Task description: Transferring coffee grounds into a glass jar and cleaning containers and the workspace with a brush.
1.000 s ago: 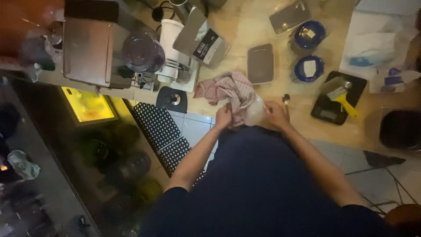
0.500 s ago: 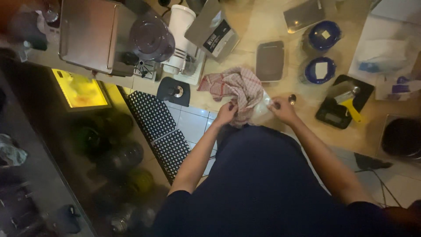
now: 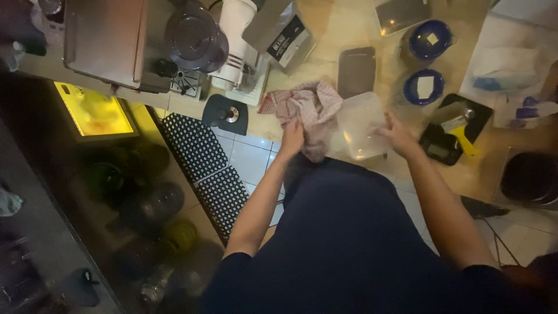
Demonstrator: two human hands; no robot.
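- The left hand (image 3: 292, 138) is bunched around a red-and-white checked cloth (image 3: 308, 107), its grip closed on the lower folds; the rest of the cloth lies heaped on the desk (image 3: 343, 29) above the hand.
- The right hand (image 3: 397, 135) holds a clear plastic tub (image 3: 361, 125) by its right wall, fingers clamped on the rim.
- The tub sits at the desk's near edge, just right of the cloth and touching it, close in front of the person's body.
- Behind the tub lies a dark flat lid (image 3: 356, 71).
- Two blue bowls (image 3: 424, 87) stand to the right of that lid, one behind the other, each with something pale inside.
- A black scale (image 3: 450, 139) lies just right of the right hand, with a yellow-handled tool (image 3: 459, 132) resting on it.
- A white grinder (image 3: 237, 35) and a steel machine (image 3: 104, 38) stand at the far left of the desk.
- A black dotted mat (image 3: 203, 160) covers the tiled floor at the left.
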